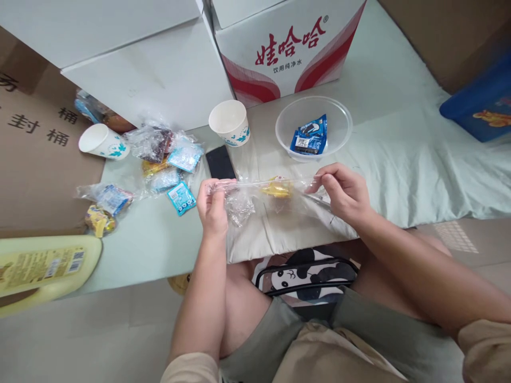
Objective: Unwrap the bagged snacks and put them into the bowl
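Beige shirt (305, 354) nearest; left fingers (218, 200) and right fingers (329, 184) pinch clear plastic (296, 196) stretched between them.

A cloth-covered table (403, 149) is reaching from left to right, looking pale green and getting wrinkly along the front. White boxes (147, 74) are standing at the back. One printed box (287, 82) there is showing big red writing and curvy red shapes. On the left, a big brown box (40, 175) is standing with dark writing on it. The floor (112, 324) is looking pale and smooth. Little bright squares (455, 236), maybe light, are showing on it at the right.
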